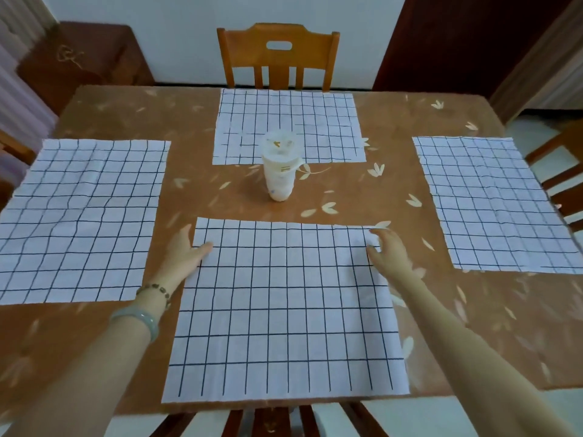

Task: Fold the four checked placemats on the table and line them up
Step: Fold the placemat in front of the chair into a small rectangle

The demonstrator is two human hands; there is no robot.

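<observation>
Four white placemats with a dark grid lie flat and unfolded on the table. The near placemat is right in front of me, the left placemat and the right placemat lie at the sides, and the far placemat lies by the far chair. My left hand rests at the near placemat's far left corner, thumb on the cloth. My right hand is at its far right corner, fingers curled at the edge; whether it pinches the cloth is unclear.
A white lidded bottle stands mid-table, overlapping the far placemat's near edge. The table wears an orange-brown leaf-print cover. Wooden chairs stand at the far side, at the right and under me.
</observation>
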